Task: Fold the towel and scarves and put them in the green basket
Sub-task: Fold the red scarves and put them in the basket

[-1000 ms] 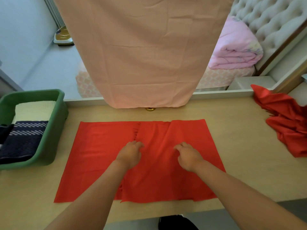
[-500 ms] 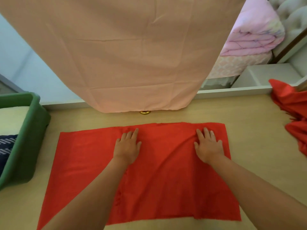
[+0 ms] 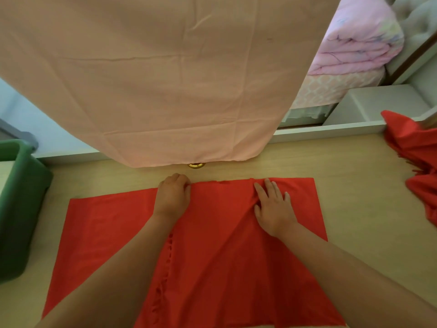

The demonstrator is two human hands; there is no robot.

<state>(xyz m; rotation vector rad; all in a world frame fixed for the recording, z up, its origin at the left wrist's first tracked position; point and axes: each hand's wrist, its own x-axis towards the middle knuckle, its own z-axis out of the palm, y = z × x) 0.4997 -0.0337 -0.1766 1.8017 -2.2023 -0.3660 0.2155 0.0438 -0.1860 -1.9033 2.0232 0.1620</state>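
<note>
A red scarf lies spread flat on the wooden table, folded into a rectangle, with a fringed edge running down its middle. My left hand is curled on the scarf's far edge, fingers bent over the cloth. My right hand lies on the scarf near the far edge, fingers spread, with the cloth bunched into a ridge under the thumb. Only part of the green basket shows at the left edge. A second red scarf lies crumpled at the far right.
A large pink cloth hangs over the table's far side. A small gold knob sits just below its hem. Behind, at the right, is a bed with a folded pink blanket. A white ledge borders the table's far edge.
Both hands have moved up to the scarf's far edge. The left hand went from flat to curled on the edge; the right slid inward and bunched the cloth. The camera has moved closer.
</note>
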